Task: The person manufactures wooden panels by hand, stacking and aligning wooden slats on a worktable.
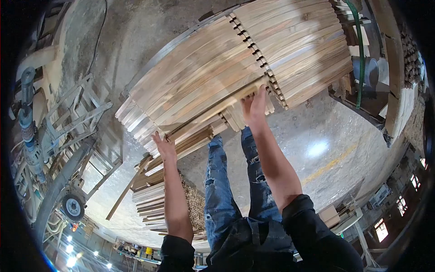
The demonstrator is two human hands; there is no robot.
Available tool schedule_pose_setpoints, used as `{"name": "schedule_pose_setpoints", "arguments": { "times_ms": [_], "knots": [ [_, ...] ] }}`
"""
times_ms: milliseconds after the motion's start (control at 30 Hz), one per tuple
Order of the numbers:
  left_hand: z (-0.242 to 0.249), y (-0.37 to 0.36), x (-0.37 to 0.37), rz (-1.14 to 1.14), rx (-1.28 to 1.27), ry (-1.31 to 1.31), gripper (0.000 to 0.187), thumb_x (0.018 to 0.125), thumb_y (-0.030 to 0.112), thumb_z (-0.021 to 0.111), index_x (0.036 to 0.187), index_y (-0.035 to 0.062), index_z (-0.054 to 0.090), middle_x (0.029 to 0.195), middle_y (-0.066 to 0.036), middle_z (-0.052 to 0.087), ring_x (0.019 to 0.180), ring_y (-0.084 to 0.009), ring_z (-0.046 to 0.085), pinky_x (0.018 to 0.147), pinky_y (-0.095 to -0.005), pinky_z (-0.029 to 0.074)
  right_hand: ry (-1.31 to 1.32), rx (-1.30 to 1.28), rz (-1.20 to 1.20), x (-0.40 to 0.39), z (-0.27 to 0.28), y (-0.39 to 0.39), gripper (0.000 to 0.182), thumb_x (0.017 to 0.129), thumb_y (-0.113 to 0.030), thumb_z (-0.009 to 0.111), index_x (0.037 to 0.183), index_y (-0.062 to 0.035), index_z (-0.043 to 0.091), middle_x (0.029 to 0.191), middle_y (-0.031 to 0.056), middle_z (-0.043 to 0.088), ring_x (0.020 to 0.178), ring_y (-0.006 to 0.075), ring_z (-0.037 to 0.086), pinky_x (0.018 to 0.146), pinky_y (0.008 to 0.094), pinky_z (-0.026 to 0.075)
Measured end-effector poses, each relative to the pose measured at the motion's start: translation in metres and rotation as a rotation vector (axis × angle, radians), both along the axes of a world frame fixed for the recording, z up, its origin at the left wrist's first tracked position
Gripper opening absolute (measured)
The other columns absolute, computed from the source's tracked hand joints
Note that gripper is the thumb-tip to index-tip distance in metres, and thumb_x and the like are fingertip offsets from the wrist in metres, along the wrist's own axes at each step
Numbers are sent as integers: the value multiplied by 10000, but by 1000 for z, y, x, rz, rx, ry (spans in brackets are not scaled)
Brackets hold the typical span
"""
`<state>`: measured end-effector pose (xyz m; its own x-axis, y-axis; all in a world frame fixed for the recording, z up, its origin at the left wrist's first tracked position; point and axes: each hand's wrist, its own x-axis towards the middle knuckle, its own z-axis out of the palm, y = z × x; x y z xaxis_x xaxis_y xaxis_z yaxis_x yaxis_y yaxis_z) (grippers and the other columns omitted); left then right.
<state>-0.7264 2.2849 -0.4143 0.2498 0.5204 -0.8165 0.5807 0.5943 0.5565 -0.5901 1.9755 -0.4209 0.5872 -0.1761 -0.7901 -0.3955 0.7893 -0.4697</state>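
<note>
A long wooden slat spans the space between my two hands at the near edge of a broad layer of pale slats. My left hand is at its left end, thumb and fingers about the tip. Near the other end, my right hand grips the slat with fingers curled over its face and thumb along it. Beneath and nearer my legs, a few shorter slats and a stack of brown strips stick out from the pile.
A second block of slats adjoins on the right, past a notched seam. Bundled sticks lie at lower left, near a metal frame and a small wheel. A green hose hangs at right over the concrete floor.
</note>
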Motion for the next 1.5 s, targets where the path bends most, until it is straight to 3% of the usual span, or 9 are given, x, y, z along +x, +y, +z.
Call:
{"name": "schedule_pose_setpoints", "arguments": {
  "times_ms": [467,567,667,800,867,1000,1067,1200,1500],
  "knots": [
    [-14,19,-14,-73,-136,-56,889,895,671,271,1470,70,-43,1539,-145,-47,1415,-291,66,1145,-424,54,25,42,112,8,9,17,669,939,-559,359,1428,-120,231,1429,93,329,1301,290,336,1078,461,290],
    [-52,27,-42,-619,186,37,744,953,557,299,1482,112,25,1538,-125,87,1329,-330,284,1134,-435,111,33,32,125,4,0,18,624,959,-532,332,1421,-125,231,1426,102,323,1311,281,326,1080,461,302],
    [7,5,7,-6,-167,8,771,947,559,320,1478,84,25,1537,-133,92,1332,-326,284,1128,-426,135,12,6,138,5,0,22,601,968,-513,326,1412,-118,241,1420,104,326,1305,278,335,1073,457,319],
    [15,1,10,-100,-121,26,803,938,582,320,1476,68,19,1536,-134,91,1352,-307,256,1122,-411,155,-5,4,123,4,0,26,571,976,-482,338,1400,-106,263,1403,102,340,1280,269,364,1042,454,366],
    [5,1,7,46,-59,20,556,936,589,367,1058,59,482,743,15,329,643,-107,295,635,-244,359,4,6,133,-1,-3,32,552,979,-468,343,1386,-100,287,1384,99,365,1258,263,387,1027,447,387],
    [-1,1,3,-34,-83,-9,675,925,614,355,1262,34,434,889,-26,466,770,-126,444,809,-272,401,42,-44,193,-10,-14,39,507,984,-433,361,1344,-76,353,1328,98,432,1194,251,452,984,426,438],
    [2,1,5,-51,-78,2,750,929,615,325,1397,29,307,1184,-91,495,1049,-172,495,1004,-307,334,60,-45,205,-10,-16,37,496,984,-429,367,1321,-65,383,1295,87,465,1160,247,480,985,416,438],
    [13,2,8,-207,-147,-62,818,926,632,262,1477,65,48,1496,-124,241,1346,-257,295,1124,-371,164,151,-103,265,-17,-17,36,571,969,-466,385,1366,-58,340,1361,101,417,1183,255,472,996,430,404],
    [42,115,-60,-469,553,411,715,941,554,345,1449,62,239,1456,-161,328,1315,-262,361,1085,-358,265,0,-402,1185,-98,7,20,611,889,-382,596,1303,41,448,1222,155,560,1152,247,519,941,320,413]
  ]
}}
